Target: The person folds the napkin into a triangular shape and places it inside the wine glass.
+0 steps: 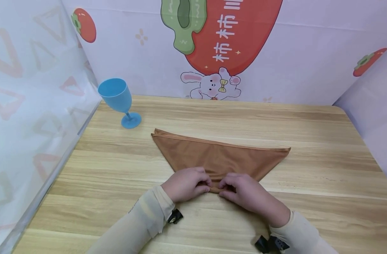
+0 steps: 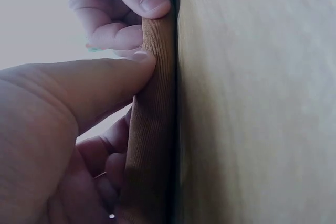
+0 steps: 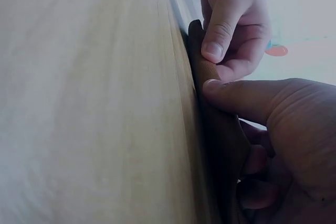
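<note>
On the wooden table [image 1: 314,180], brown cloth [image 1: 219,150] lies mid-table, left hand [image 1: 188,184] and right hand [image 1: 245,193] pinching its rolled near edge [image 1: 215,190] close together, presumably so it won't loosen.

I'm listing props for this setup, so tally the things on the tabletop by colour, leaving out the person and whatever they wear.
Blue: 1, a stemmed cup
Brown: 1, a folded cloth
Total: 2
</note>
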{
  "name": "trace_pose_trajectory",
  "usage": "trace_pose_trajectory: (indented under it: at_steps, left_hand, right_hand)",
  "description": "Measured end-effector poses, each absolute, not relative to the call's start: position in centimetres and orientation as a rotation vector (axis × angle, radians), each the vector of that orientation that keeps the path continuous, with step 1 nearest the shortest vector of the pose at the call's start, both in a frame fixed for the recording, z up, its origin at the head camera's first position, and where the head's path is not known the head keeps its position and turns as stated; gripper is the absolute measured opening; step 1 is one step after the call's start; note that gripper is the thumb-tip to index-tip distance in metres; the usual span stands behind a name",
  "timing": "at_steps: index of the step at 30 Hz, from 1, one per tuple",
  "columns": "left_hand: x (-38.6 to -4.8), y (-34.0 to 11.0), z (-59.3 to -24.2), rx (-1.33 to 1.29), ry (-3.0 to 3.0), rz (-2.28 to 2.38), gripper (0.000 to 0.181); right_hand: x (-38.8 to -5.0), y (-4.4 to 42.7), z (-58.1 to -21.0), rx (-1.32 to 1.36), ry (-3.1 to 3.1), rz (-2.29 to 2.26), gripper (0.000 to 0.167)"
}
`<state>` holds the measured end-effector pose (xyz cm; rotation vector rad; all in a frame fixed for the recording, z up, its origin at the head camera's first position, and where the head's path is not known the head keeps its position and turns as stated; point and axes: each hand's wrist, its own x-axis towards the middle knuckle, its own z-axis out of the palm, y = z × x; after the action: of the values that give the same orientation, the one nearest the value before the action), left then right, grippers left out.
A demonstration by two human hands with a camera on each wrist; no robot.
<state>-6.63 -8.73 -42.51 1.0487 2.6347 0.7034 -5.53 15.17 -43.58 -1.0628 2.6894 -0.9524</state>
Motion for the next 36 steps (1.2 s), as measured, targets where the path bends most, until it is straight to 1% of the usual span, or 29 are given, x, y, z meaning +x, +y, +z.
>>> trace_pose_trajectory:
  at_steps: [4, 7, 15, 19, 28, 33, 36]
  left_hand:
    - [-6.55, -8.59, -42.46, 1.137, 2.698, 0.676, 0.005]
    - [-6.51, -8.49, -42.43, 1.183, 2.715, 0.672, 0.006]
    - [-6.43, -8.32, -42.46, 1.128, 2.705, 0.613, 0.013]
    - [-6.37, -8.23, -42.5, 1.125, 2.733, 0.597, 0.01]
    - [-6.38, -8.33, -42.34, 1.093, 2.737, 0.571, 0.008]
    - [-6.39, -8.44, -42.24, 1.076, 2.727, 0.572, 0.01]
    - [-6.41, -8.48, -42.24, 1.075, 2.723, 0.58, 0.011]
  right_hand:
    - [-5.57, 15.24, -43.64, -1.069, 2.724, -0.911, 0.008]
    - [-5.56, 15.27, -43.64, -1.075, 2.736, -0.893, 0.006]
    - [-5.54, 15.13, -43.47, -1.027, 2.743, -0.877, 0.006]
    - [-5.47, 15.09, -43.42, -1.007, 2.745, -0.894, 0.008]
    - [-5.44, 15.2, -43.52, -1.014, 2.78, -0.855, 0.024]
    - [-5.41, 15.22, -43.55, -1.046, 2.788, -0.845, 0.025]
    - [-5.38, 15.21, -43.55, -1.081, 2.793, -0.841, 0.022]
